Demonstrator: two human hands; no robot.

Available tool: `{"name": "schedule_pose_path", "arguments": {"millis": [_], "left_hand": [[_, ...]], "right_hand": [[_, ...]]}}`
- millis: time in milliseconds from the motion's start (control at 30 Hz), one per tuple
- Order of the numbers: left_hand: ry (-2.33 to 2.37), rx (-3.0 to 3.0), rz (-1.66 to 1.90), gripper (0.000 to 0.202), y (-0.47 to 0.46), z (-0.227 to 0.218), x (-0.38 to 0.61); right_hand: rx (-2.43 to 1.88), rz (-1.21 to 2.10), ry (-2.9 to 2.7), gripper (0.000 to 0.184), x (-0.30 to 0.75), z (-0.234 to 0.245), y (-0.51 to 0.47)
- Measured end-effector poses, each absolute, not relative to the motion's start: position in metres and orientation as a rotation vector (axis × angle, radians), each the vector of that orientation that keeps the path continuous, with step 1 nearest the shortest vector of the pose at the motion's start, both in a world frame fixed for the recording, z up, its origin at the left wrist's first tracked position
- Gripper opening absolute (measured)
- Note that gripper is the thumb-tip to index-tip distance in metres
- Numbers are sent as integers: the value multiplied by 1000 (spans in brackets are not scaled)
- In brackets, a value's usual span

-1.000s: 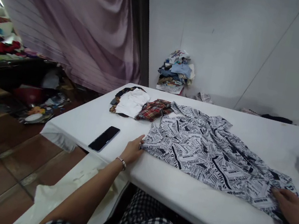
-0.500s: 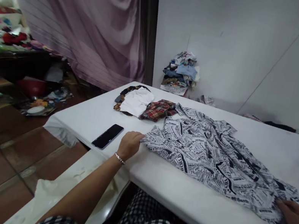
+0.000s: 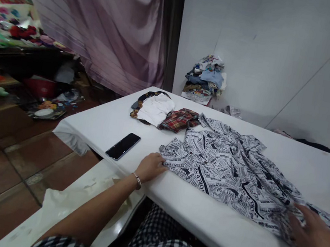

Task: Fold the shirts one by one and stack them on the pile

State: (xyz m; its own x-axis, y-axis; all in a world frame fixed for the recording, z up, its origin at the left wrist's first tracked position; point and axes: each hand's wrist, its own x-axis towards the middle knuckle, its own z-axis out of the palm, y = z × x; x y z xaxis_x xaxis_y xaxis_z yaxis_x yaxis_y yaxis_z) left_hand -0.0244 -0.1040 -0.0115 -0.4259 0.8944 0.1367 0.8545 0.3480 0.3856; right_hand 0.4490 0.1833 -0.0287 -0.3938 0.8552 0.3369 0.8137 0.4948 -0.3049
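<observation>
A white shirt with black newspaper print (image 3: 223, 172) lies spread and wrinkled across the white-covered table. At its near left corner, my left hand (image 3: 151, 167) is closed on the fabric edge; a bracelet circles that wrist. My right hand (image 3: 312, 239) rests over the shirt's right part, where the cloth bunches beside the fingers. Motion smears this hand, so I cannot tell whether it grips the cloth. Left of my left hand lies a black phone (image 3: 123, 146). Beyond the shirt's far left side are a red plaid garment (image 3: 180, 120) and a folded white garment (image 3: 156, 109).
The white table (image 3: 87, 127) has its near edge just in front of my lap. A tall stack of clothes (image 3: 206, 77) stands against the wall past the far edge. A purple curtain (image 3: 130, 28) hangs at the left, with boxes and clutter on the tiled floor (image 3: 17, 161).
My right hand has moved left and inward over the shirt, bunching its right part. My left hand stays at the left corner, its fingers lower against the table. The view has shifted slightly.
</observation>
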Motion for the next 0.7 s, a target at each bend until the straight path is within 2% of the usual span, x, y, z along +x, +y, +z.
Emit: {"name": "schedule_pose_path", "arguments": {"millis": [100, 200, 300, 333, 433, 567, 700], "left_hand": [[2456, 1724, 708, 7, -92, -10, -10], [2402, 1753, 1000, 8, -85, -3, -1], [2317, 1877, 1162, 14, -91, 4, 5], [2282, 1928, 1148, 15, -95, 5, 6], [2191, 2069, 985, 18, -107, 3, 5], [2154, 2110, 733, 23, -119, -8, -4], [2228, 1871, 690, 22, -118, -9, -15]], "right_hand": [[-1034, 528, -2424, 42, 370, -12, 131], [-607, 535, -2542, 39, 297, -11, 90], [-401, 452, -2641, 52, 244, -17, 66], [-368, 430, -2664, 52, 231, -20, 62], [-334, 433, -2700, 28, 207, -27, 57], [-326, 599, -2588, 27, 208, -29, 57], [-327, 648, -2535, 24, 221, -26, 51]]}}
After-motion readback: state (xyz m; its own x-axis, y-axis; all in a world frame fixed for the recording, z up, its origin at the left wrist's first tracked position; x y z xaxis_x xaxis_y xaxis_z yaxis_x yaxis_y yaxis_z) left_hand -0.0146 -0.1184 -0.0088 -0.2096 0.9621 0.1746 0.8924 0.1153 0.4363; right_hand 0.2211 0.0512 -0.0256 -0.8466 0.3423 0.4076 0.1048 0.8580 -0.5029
